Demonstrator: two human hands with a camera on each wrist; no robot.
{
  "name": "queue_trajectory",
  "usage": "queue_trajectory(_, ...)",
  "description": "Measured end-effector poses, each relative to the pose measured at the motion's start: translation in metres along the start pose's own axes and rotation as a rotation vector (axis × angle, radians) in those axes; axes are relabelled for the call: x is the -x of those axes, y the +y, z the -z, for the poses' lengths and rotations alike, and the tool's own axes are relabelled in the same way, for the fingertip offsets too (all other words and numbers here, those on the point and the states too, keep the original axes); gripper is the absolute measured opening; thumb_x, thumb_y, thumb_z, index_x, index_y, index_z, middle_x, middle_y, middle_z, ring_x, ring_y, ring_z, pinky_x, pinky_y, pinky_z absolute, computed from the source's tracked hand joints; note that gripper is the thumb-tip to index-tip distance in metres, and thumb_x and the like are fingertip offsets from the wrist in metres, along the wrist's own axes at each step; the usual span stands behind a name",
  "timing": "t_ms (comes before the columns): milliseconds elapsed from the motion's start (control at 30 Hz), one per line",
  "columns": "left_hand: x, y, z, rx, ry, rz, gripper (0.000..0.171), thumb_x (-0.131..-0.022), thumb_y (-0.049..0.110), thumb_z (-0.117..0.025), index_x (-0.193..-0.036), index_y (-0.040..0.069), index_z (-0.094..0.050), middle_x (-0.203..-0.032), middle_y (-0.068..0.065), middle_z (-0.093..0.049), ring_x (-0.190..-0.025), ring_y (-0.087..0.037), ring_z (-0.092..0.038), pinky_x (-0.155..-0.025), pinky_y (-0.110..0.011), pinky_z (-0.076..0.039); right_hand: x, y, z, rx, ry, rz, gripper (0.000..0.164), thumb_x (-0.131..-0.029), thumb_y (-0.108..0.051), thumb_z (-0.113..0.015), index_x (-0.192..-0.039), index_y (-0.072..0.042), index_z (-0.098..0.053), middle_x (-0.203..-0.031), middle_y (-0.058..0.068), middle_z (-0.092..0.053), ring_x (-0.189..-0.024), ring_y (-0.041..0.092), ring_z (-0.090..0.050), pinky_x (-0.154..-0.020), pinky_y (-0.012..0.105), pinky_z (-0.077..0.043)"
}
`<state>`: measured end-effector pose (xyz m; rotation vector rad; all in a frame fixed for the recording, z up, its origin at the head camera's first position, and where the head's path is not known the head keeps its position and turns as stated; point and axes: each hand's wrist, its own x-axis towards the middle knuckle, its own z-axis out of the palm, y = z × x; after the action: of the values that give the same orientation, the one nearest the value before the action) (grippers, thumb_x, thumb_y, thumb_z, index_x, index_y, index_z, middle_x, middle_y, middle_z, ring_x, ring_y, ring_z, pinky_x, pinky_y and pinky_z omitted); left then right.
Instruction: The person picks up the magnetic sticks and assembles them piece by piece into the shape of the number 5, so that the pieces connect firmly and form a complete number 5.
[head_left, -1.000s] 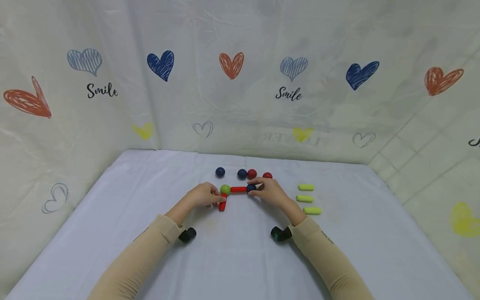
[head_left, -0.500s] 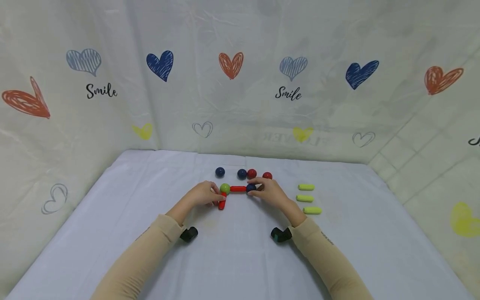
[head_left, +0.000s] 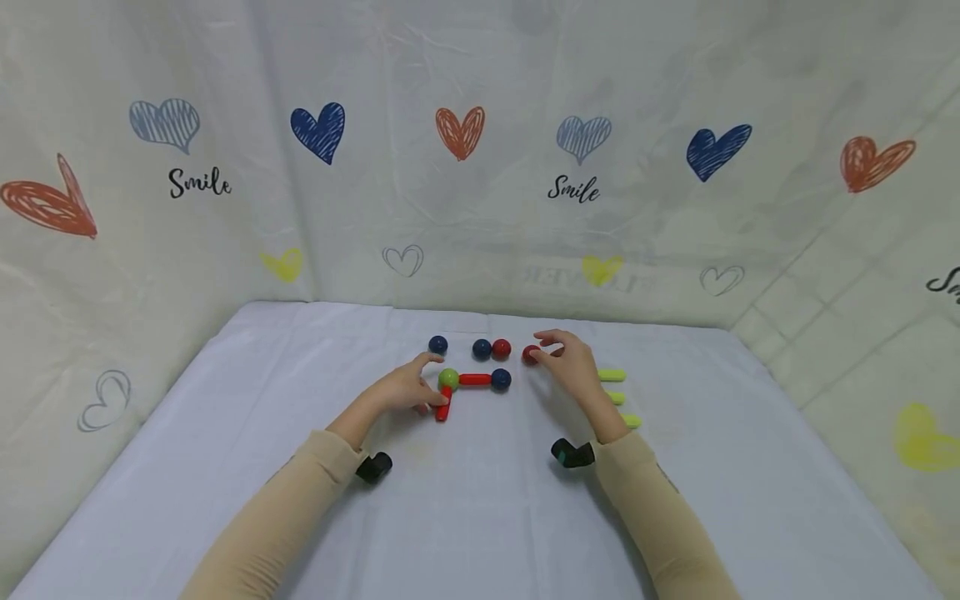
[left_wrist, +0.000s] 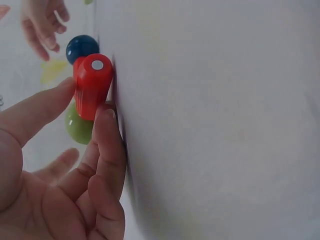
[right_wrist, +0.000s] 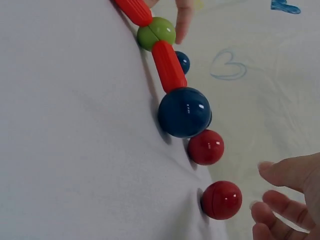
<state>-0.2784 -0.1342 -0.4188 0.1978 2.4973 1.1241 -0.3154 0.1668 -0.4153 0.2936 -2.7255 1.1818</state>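
Observation:
My left hand (head_left: 399,388) pinches a short red rod (left_wrist: 94,85) between thumb and fingers, its index finger stretched out past it. A pale round disc shows in that rod's end. The rod meets a green ball (head_left: 448,378), from which a second red rod (head_left: 475,379) runs right to a dark blue ball (head_left: 501,380). My right hand (head_left: 574,367) hovers beside a loose red ball (right_wrist: 221,200), thumb and fingers spread. In the right wrist view a gap shows between that ball and the fingertips.
Behind the joined pieces lie two dark blue balls, one at the left (head_left: 438,344) and one (head_left: 482,349) beside another red ball (head_left: 501,348). Several yellow-green rods (head_left: 612,376) lie right, partly behind my right forearm. A white cloth (head_left: 480,500) covers the table.
My right hand has let go of the blue ball at the end of the red rod and moved right to the loose red ball. My left index finger has lifted and straightened.

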Motion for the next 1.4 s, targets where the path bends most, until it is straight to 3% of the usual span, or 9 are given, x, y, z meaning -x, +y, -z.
queue_trajectory(133, -0.001, 0.0, 0.003, 0.001, -0.038, -0.062, 0.08, -0.095, 0.023, -0.074, -0.162, 0.024, -0.031, -0.092, -0.009, -0.066, -0.076, -0.023, -0.065, -0.078, -0.037, -0.047, -0.008, 0.003, 0.001, 0.025, -0.062, -0.083, 0.043, -0.096, -0.016, -0.073, -0.135, -0.003, -0.063, -0.128, 0.022, -0.063, -0.111, 0.038, -0.06, -0.095, 0.05, -0.05)
queue_trajectory(300, -0.006, -0.001, 0.004, -0.002, -0.084, -0.099, 0.074, -0.098, 0.026, -0.071, -0.162, 0.025, -0.033, -0.097, -0.005, -0.07, -0.074, -0.022, -0.067, -0.078, -0.037, -0.046, -0.015, 0.011, -0.004, 0.061, -0.162, -0.159, 0.053, -0.096, -0.019, -0.072, -0.143, -0.002, -0.055, -0.138, 0.025, -0.057, -0.13, 0.041, -0.05, -0.107, 0.056, -0.04)
queue_trajectory(467, -0.011, -0.003, 0.003, 0.003, -0.103, -0.096, 0.067, -0.1, 0.027, -0.068, -0.159, 0.022, -0.039, -0.1, -0.007, -0.067, -0.071, -0.021, -0.066, -0.083, -0.037, -0.047, -0.017, 0.016, -0.01, 0.063, -0.168, -0.194, 0.053, -0.095, -0.019, -0.073, -0.143, -0.003, -0.056, -0.136, 0.024, -0.058, -0.128, 0.04, -0.05, -0.107, 0.056, -0.04)
queue_trajectory(667, -0.017, -0.004, 0.002, 0.051, -0.104, -0.078, 0.055, -0.1, 0.023, -0.068, -0.152, 0.017, -0.049, -0.103, -0.011, -0.064, -0.065, -0.019, -0.064, -0.076, -0.031, -0.051, -0.017, 0.017, -0.012, 0.068, -0.153, -0.206, 0.05, -0.095, -0.019, -0.073, -0.14, -0.005, -0.058, -0.133, 0.022, -0.06, -0.124, 0.039, -0.051, -0.103, 0.054, -0.044)
queue_trajectory(967, -0.019, -0.004, 0.005, 0.093, -0.112, -0.061, 0.043, -0.103, 0.022, -0.063, -0.144, 0.012, -0.054, -0.094, -0.011, -0.066, -0.061, -0.018, -0.064, -0.071, -0.027, -0.051, -0.006, 0.003, -0.003, 0.064, -0.116, -0.146, 0.046, -0.096, -0.019, -0.074, -0.139, -0.008, -0.061, -0.133, 0.019, -0.063, -0.113, 0.036, -0.059, -0.095, 0.049, -0.05)
queue_trajectory(1200, -0.018, -0.003, 0.008, 0.058, -0.115, -0.063, 0.042, -0.104, 0.023, -0.062, -0.144, 0.013, -0.055, -0.094, -0.01, -0.066, -0.062, -0.018, -0.063, -0.073, -0.028, -0.05, 0.012, -0.013, 0.0, 0.037, -0.157, -0.024, 0.045, -0.093, -0.023, -0.078, -0.134, -0.009, -0.066, -0.123, 0.015, -0.068, -0.1, 0.03, -0.066, -0.085, 0.043, -0.054)
queue_trajectory(1400, -0.02, -0.004, 0.011, -0.002, -0.097, -0.072, 0.039, -0.104, 0.022, -0.062, -0.143, 0.015, -0.057, -0.106, -0.012, -0.063, -0.066, -0.02, -0.064, -0.079, -0.032, -0.053, 0.023, -0.027, -0.009, 0.033, -0.229, 0.019, 0.041, -0.091, -0.025, -0.08, -0.129, -0.012, -0.069, -0.114, 0.009, -0.07, -0.094, 0.024, -0.063, -0.077, 0.034, -0.053)
